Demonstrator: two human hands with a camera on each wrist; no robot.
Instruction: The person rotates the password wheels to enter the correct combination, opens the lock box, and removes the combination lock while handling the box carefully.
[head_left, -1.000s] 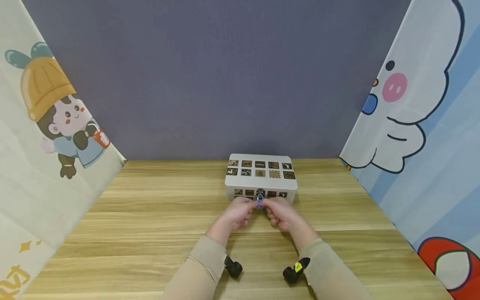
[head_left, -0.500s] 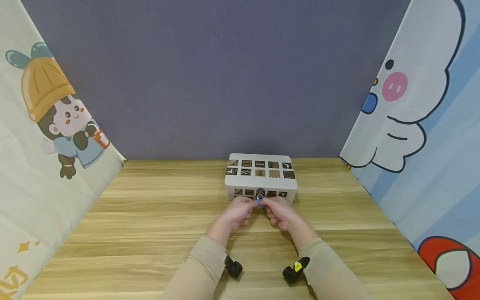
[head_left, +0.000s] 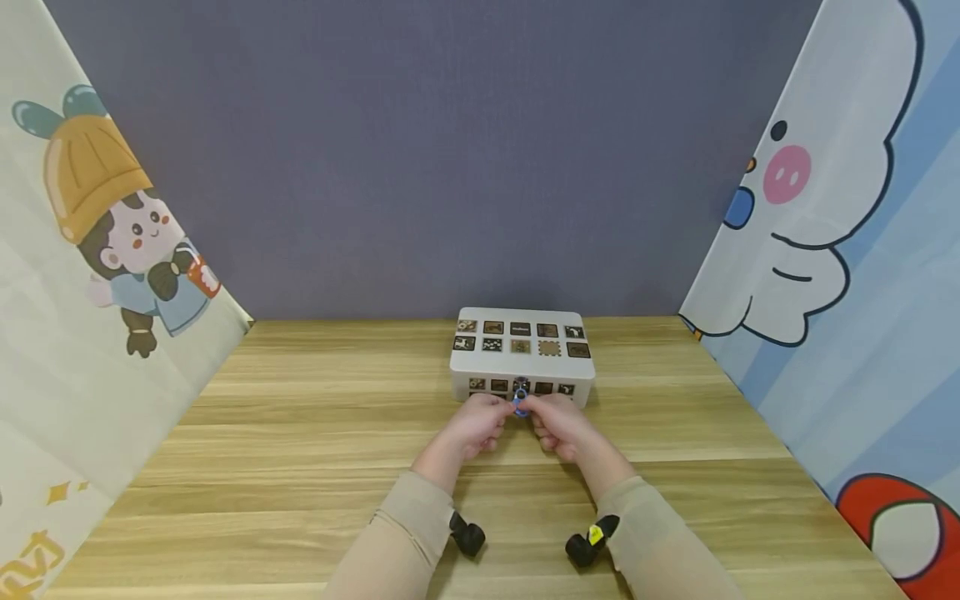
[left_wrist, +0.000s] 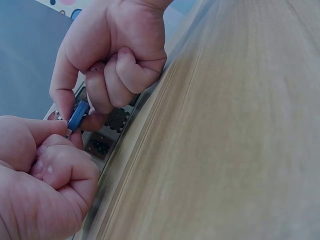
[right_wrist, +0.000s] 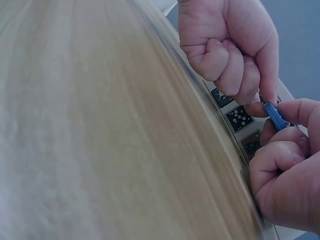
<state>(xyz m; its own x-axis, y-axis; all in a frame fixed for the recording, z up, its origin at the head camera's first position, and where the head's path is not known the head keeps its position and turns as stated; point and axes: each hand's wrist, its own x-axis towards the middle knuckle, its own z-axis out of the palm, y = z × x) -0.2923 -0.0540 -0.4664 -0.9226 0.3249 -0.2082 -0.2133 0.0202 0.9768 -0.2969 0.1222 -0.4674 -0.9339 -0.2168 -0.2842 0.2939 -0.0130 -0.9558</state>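
Near the middle of the table stands a white box (head_left: pixel 517 362), its lid closed, with small square pictures on lid and front. A metal clasp (head_left: pixel 521 383) sits at its front centre. Just before it is a small blue object (head_left: pixel 520 403), which looks like a padlock. My left hand (head_left: pixel 478 423) pinches it from the left, other fingers curled. From the right, my right hand (head_left: pixel 562 427) pinches it too. The left wrist view shows the blue piece (left_wrist: pixel 78 116) between the fingertips; in the right wrist view the blue piece (right_wrist: pixel 275 116) is partly hidden by fingers.
The wood-grain table (head_left: pixel 300 433) runs back to a dark grey-blue wall (head_left: pixel 480 167). A cartoon-printed panel (head_left: pixel 45 375) stands at the left, another panel (head_left: pixel 885 333) at the right. Black wrist devices (head_left: pixel 467 536) are fixed at both sleeves.
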